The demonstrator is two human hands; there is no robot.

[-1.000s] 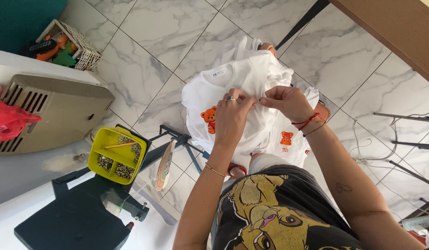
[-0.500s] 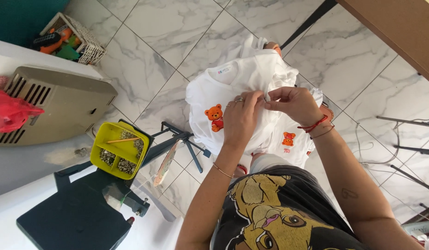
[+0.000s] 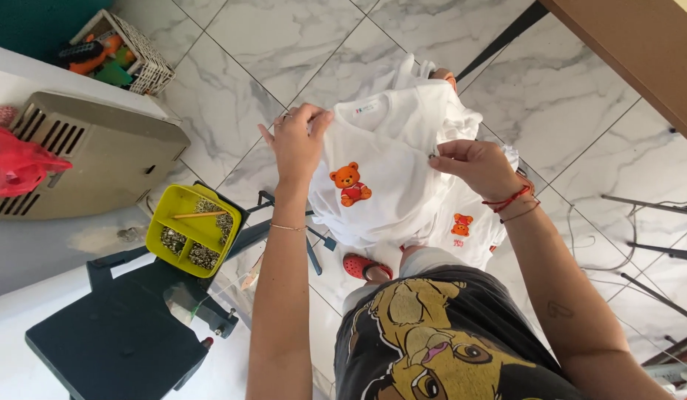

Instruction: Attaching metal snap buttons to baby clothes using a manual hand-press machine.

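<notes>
Marble floor beneath, both hands grip white shirt bearing bear print.

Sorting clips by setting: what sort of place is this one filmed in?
Probably a small home garment workshop. Both hands, left hand and right hand, hold up a white shirt with a bear print above more such shirts. A yellow tray of small metal fasteners sits on a black press, over a marble-tiled floor.

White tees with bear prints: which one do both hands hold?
The upper white tee, its bear print facing up, pinched by left hand and right hand. The lower tee hangs untouched beneath.
</notes>
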